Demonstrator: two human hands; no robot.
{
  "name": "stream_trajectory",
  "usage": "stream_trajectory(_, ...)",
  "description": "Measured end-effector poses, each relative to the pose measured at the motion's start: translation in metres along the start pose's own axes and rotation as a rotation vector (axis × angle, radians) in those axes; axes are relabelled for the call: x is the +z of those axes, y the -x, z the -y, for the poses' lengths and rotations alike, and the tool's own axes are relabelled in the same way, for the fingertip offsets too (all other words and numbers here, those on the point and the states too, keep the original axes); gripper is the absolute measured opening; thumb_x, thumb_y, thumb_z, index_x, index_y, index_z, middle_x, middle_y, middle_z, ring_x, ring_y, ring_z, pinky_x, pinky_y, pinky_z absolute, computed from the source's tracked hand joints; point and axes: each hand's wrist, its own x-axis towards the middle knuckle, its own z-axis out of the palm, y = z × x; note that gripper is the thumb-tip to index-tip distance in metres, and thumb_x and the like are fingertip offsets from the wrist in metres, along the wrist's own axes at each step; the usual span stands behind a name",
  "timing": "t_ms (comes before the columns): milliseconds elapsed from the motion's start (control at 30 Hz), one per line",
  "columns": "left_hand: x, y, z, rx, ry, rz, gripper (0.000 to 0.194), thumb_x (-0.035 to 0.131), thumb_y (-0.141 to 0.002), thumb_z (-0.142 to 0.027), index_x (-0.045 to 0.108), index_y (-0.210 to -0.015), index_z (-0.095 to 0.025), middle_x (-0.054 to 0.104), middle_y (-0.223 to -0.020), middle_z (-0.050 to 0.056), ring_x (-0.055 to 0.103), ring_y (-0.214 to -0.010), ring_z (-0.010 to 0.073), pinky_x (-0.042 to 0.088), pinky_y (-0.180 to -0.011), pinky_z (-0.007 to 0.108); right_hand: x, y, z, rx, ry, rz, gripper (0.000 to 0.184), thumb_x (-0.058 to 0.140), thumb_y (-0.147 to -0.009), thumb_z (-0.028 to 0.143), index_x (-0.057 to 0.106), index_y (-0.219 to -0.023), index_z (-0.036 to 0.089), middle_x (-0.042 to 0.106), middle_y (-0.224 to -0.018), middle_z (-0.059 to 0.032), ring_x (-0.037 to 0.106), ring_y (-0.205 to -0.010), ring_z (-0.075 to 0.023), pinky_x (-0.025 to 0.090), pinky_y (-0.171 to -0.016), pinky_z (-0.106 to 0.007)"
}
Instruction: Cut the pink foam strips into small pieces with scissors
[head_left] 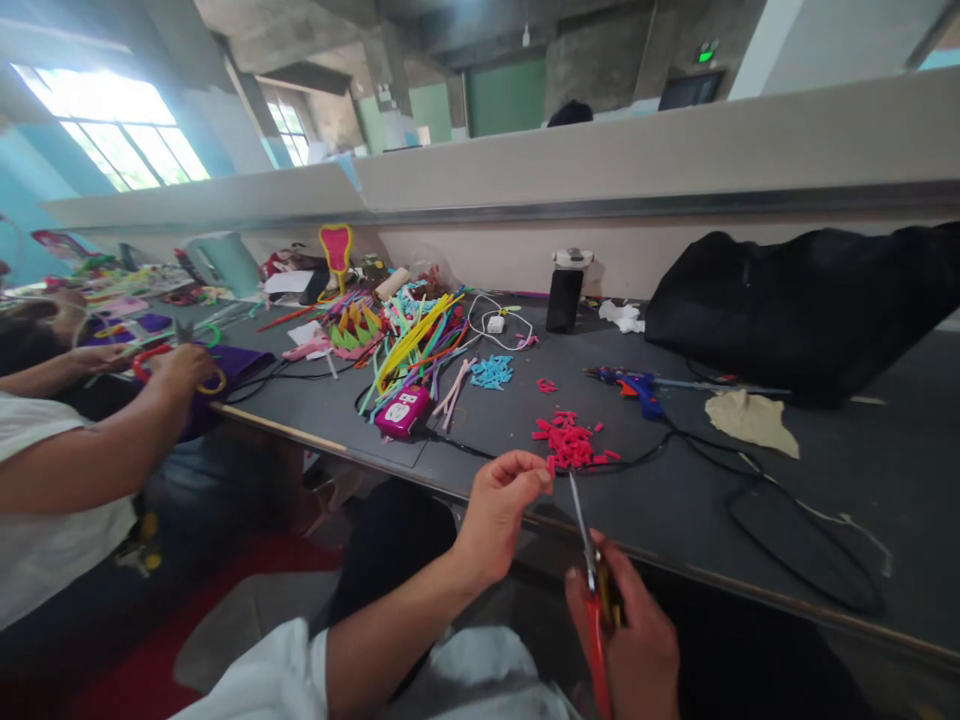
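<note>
My left hand (501,510) pinches a short red piece (552,467), which looks like cut pipe cleaner, between thumb and fingertips at the table's front edge. My right hand (630,630) is wrapped round the handles of a pair of scissors (580,520) with a red grip, blades pointing up and away. The blade tips lie just right of the left fingertips. Just beyond both hands is a heap of short red pieces (568,440). Farther back are a small pile of blue pieces (491,372) and a few red bits (547,385).
A blue glue gun (637,388) lies right of the heap, its black cord trailing across the table. Behind stand a dark bottle (566,295) and a black bag (802,300). Colourful pipe cleaners (416,345) and a purple box (403,410) lie left. A co-worker's hand (184,368) holds scissors.
</note>
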Motion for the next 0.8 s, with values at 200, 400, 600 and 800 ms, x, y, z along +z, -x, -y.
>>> stream_trajectory(200,-0.001,0.019,-0.002,0.029,0.041,-0.002,0.013,0.073,-0.071,-0.027,0.065,-0.072,-0.016,0.060,-0.070,-0.001,0.049,-0.066,0.0106,0.038,-0.068,0.024,0.006,0.009,0.000,-0.011,0.010,0.053,0.044,0.055,-0.085,0.045,0.067,-0.113,0.013,0.074,-0.105,-0.0110,0.072,-0.091,-0.0231,0.057,-0.078,-0.030)
stream_trajectory(400,-0.005,0.024,0.002,0.054,0.062,-0.011,0.014,0.073,-0.073,-0.026,0.064,-0.074,-0.016,0.060,-0.072,0.000,0.050,-0.068,0.0107,0.039,-0.069,0.024,0.007,0.012,-0.008,-0.036,0.029,0.112,0.040,0.055,-0.086,0.039,0.066,-0.115,0.014,0.074,-0.108,-0.0091,0.072,-0.093,-0.0218,0.057,-0.078,-0.028)
stream_trajectory(600,-0.007,0.023,0.003,0.063,0.046,-0.014,0.014,0.074,-0.073,-0.026,0.064,-0.074,-0.016,0.059,-0.071,-0.001,0.048,-0.067,0.0097,0.038,-0.067,0.023,0.008,0.014,-0.011,-0.078,0.073,0.118,0.038,0.054,-0.087,0.038,0.068,-0.113,0.013,0.074,-0.105,-0.0094,0.073,-0.090,-0.0220,0.058,-0.078,-0.028)
stream_trajectory(800,-0.010,0.023,0.005,0.068,0.043,-0.023,0.014,0.074,-0.074,-0.026,0.064,-0.074,-0.016,0.060,-0.072,-0.001,0.049,-0.068,0.0100,0.038,-0.068,0.022,0.007,0.013,-0.009,-0.090,0.101,0.132,0.042,0.050,-0.089,0.043,0.069,-0.110,0.012,0.075,-0.101,-0.0100,0.074,-0.086,-0.0221,0.058,-0.077,-0.029)
